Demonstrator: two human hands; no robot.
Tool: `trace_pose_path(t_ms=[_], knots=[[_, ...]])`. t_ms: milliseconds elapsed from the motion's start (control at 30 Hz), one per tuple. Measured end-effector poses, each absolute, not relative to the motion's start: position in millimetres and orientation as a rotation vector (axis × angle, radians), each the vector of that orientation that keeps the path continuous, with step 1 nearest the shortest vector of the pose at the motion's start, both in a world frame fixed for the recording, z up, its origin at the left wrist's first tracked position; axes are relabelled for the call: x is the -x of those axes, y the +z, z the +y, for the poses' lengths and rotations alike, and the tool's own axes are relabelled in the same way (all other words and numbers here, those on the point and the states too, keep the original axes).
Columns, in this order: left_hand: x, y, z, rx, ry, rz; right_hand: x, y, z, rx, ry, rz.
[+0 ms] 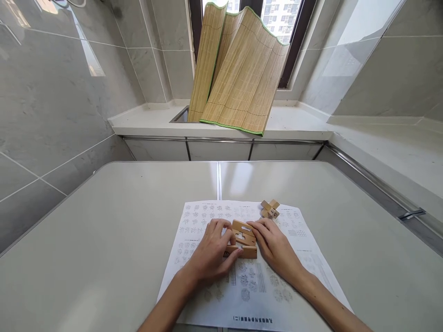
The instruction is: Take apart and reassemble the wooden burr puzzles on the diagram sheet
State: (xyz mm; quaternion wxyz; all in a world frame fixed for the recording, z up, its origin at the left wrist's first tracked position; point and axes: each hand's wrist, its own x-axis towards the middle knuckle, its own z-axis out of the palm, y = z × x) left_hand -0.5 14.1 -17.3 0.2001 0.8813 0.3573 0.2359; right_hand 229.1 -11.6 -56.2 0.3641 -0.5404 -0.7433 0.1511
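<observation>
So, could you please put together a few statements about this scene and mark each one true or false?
1. The left hand holds the front wooden block. True.
2. The right hand is raised well clear of the slotted wooden piece. False: its fingers touch that piece.
3. The printed sheet lies beneath both hands. True.
4. The wooden cross sits left of the left hand. False: the wooden cross is beyond the right hand.
5. The bamboo mat stands before the window. True.
</observation>
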Motion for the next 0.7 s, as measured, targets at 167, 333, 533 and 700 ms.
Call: trace_pose_path(t_ms=[167, 333, 533, 700], knots=[[1.5, -16.9, 15.5, -2.453, 0.652, 0.953, -228.0, -52.6, -12.6, 1.416, 0.410, -1.911], [4.7, -11.9, 16.0, -2.440, 0.655, 0.917, -228.3, -53.2, -12.7, 1.404, 0.386, -1.913], [6.1, -15.1, 17.7, -2.475, 0.695, 0.969, -230.0, -56.6, -12.2, 1.364, 0.348, -1.940], [6.3, -17.0, 19.7, -2.441, 0.714, 0.951, -229.4, -54.0, -13.1, 1.365, 0.379, -1.942]])
